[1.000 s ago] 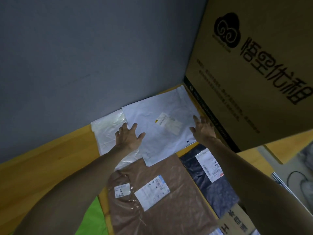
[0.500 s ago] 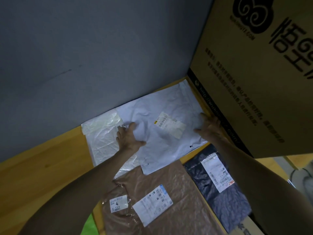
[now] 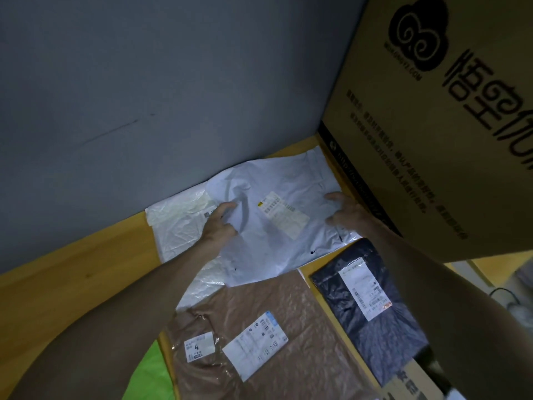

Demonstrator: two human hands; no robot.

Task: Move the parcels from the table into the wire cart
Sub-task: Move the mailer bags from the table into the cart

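White parcel (image 3: 277, 246) runs lengthwise near-left to far-right, left hand (image 3: 219, 224) and right hand (image 3: 343, 212) gripping its sides.

It is dim and a bit fuzzy. Tiny print on the label (image 3: 282, 215) is blurred. Lines bend near the edges.

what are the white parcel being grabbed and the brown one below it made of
White parcel: probably thin matte plastic film; it creases and bunches where the left hand grips it. Brown parcel: seemingly glossy plastic wrap, judging by fine wrinkles and shiny highlights.
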